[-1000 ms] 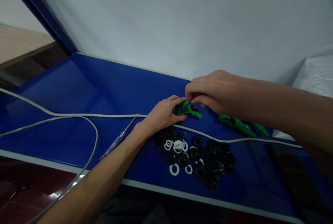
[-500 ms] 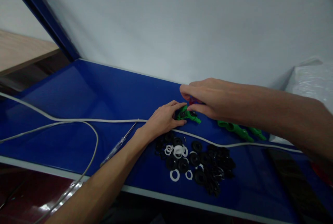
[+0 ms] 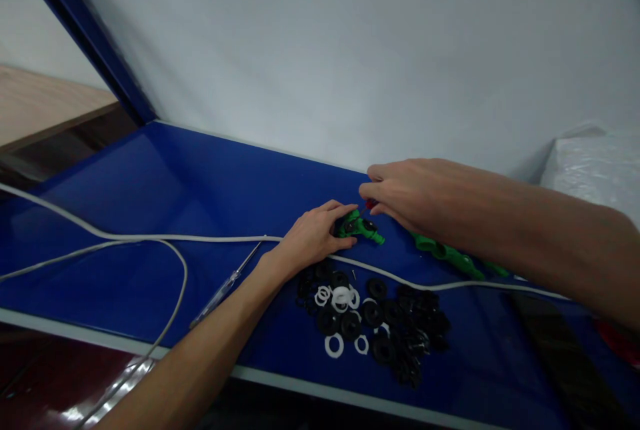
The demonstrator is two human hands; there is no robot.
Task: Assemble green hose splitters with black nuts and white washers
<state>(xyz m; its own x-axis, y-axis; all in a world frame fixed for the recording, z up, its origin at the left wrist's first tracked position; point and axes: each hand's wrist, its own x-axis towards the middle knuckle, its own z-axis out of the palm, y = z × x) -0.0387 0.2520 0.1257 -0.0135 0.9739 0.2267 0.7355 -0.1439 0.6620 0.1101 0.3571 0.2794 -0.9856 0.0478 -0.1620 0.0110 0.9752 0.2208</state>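
Note:
My left hand (image 3: 316, 233) grips a green plastic hose fitting (image 3: 367, 230) with black parts, thumb on its near side and fingers on the far side, against the blue table. My right hand (image 3: 400, 193) is closed round the red handle of a screwdriver (image 3: 369, 204). Its thin shaft slants down to the fitting; the tip is too small to make out. Most of the handle is hidden in my fingers. More green plastic pieces (image 3: 445, 255) lie under my right forearm, which partly covers them.
Black rings (image 3: 384, 350), white rings (image 3: 334, 345) and small dark parts (image 3: 423, 317) lie nearer me, with a small screw (image 3: 354, 275). A white cable (image 3: 175, 238) crosses the blue table (image 3: 240, 183). Another screwdriver (image 3: 225, 287) lies by my left forearm. A plastic-wrapped bundle (image 3: 595, 170) is at right.
My right hand shifted left over the fitting, then back right, with the screwdriver still in it. My left hand keeps its hold on the fitting. The whole view has shifted slightly.

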